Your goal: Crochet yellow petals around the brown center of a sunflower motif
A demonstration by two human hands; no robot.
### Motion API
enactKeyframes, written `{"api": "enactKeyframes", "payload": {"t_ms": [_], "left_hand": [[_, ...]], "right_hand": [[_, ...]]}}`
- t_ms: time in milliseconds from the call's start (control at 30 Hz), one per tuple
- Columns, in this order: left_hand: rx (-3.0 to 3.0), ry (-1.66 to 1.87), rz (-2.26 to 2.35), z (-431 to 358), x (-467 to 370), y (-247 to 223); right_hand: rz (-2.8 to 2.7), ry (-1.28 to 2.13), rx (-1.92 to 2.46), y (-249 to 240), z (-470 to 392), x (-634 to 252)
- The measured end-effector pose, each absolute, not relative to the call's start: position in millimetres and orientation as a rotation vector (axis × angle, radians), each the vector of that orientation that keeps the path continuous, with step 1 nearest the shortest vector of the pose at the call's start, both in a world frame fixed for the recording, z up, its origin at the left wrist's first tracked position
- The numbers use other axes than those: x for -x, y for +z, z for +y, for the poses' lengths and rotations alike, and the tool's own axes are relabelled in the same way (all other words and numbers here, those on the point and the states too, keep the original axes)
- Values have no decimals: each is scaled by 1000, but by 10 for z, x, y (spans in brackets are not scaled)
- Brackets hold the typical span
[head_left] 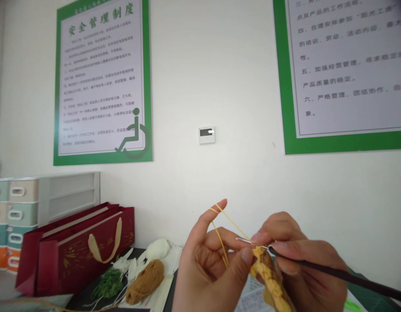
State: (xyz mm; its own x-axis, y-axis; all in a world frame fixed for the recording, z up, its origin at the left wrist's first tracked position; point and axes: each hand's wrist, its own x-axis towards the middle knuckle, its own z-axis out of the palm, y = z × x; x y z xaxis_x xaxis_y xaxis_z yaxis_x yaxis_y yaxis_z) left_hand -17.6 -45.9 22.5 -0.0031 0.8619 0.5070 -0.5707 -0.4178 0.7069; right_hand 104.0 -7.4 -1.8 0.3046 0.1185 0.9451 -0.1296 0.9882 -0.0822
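Note:
My left hand (213, 268) pinches the top end of a yellow crochet piece (268, 277) between thumb and fingers. Its index finger is raised, with yellow yarn (233, 222) looped over it and running down to the work. In my right hand (304, 260) is a crochet hook (320, 265) with a dark handle. The hook's thin metal shaft passes over the top of the piece, its tip near the left fingers. The lower part of the piece hangs below the hands, partly hidden by the right hand, and has a brown edge.
Dark red gift bags (86, 251) stand at the left beside a drawer unit (69, 195). Near them lie a brown yarn skein (145, 281), green yarn (108, 281) and white yarn (156, 249). Printed paper (255, 299) lies under the hands. A white wall (203, 78) rises behind.

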Motion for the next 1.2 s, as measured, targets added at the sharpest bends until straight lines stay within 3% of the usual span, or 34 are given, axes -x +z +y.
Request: {"api": "enactKeyframes", "payload": {"t_ms": [333, 833, 1200], "left_hand": [[-1201, 1719, 354, -498, 167, 182], [-1161, 1700, 325, -476, 183, 241], [-1153, 1746, 346, -468, 166, 251]], "right_hand": [[-1231, 606, -52, -135, -113, -1083], [-1267, 672, -131, -74, -125, -1088], [-1424, 422, -62, -39, -87, -1253]]}}
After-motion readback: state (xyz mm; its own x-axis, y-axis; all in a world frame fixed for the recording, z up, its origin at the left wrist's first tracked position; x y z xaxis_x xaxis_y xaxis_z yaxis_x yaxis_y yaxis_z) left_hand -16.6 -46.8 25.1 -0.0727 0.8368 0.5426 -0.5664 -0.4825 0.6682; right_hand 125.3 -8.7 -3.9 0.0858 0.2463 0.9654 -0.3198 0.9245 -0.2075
